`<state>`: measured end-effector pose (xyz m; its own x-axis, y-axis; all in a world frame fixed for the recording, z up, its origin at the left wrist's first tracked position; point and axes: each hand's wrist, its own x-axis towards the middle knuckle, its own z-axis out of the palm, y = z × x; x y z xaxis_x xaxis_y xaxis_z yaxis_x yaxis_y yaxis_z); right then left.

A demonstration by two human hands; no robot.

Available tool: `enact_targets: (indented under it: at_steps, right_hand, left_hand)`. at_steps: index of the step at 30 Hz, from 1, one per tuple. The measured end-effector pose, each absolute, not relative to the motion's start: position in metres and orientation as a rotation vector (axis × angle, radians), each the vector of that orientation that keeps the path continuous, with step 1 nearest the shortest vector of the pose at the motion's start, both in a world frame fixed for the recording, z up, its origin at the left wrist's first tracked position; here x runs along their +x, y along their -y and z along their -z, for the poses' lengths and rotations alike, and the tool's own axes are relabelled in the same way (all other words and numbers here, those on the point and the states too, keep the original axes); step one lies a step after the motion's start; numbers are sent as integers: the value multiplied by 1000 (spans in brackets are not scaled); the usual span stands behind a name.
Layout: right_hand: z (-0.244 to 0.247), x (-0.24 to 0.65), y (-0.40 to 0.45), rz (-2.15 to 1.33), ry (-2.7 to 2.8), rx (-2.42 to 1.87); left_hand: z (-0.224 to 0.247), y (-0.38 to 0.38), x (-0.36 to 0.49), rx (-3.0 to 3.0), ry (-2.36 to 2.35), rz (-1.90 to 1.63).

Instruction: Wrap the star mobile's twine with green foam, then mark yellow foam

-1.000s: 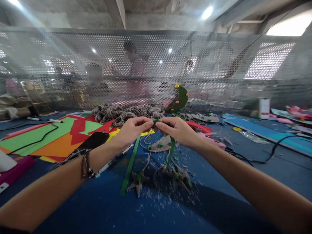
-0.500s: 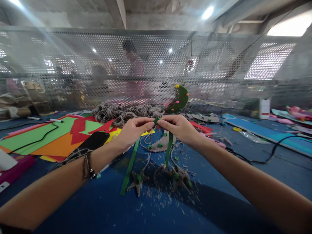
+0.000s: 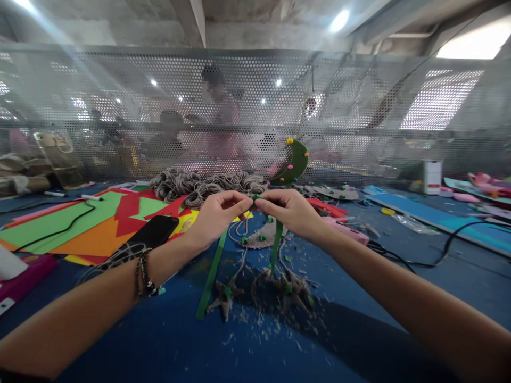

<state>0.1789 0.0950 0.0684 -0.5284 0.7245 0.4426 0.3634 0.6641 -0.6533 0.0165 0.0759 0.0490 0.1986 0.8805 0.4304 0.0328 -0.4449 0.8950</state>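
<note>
Fingertips of my left hand (image 3: 221, 215) and my right hand (image 3: 285, 213) meet in the middle, both closed in a pinch on a green felt strip (image 3: 276, 242). The strip's folded or knotted part lies mostly hidden between the fingers, and one tail hangs below my right hand. Another green strip (image 3: 212, 276) lies slanting below my left hand; I cannot tell whether the two join. Beneath the hands is a grey crescent (image 3: 261, 238) with small green pieces on it. Closer to me lie grey stars with green pieces, one star (image 3: 225, 298) on the left and another star (image 3: 290, 292) on the right.
Bundles of grey cord (image 3: 207, 186) lie behind the hands. Coloured felt sheets (image 3: 88, 213) and a black phone (image 3: 154, 234) are at left. A green crescent with pompoms (image 3: 297, 165) stands before a perforated metal screen (image 3: 247, 117), people beyond it. Blue boards (image 3: 431, 218) lie right.
Both hands stay together at nearly the same spot, with small shifts of the fingers around the green strip. The strip's hanging tail has barely moved.
</note>
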Motion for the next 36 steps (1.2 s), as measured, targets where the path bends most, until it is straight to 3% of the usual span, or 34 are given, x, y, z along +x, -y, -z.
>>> enact_targets:
  at_steps: [23,36]
  right_hand:
    - [-72,181,-94,-745,2134,-877]
    - [-69,182,-94,-764,2175,-844]
  left_hand:
    - [-45,-80,18,1507,-829,-1326]
    - [-47,-79,15,1790,-909,-1326]
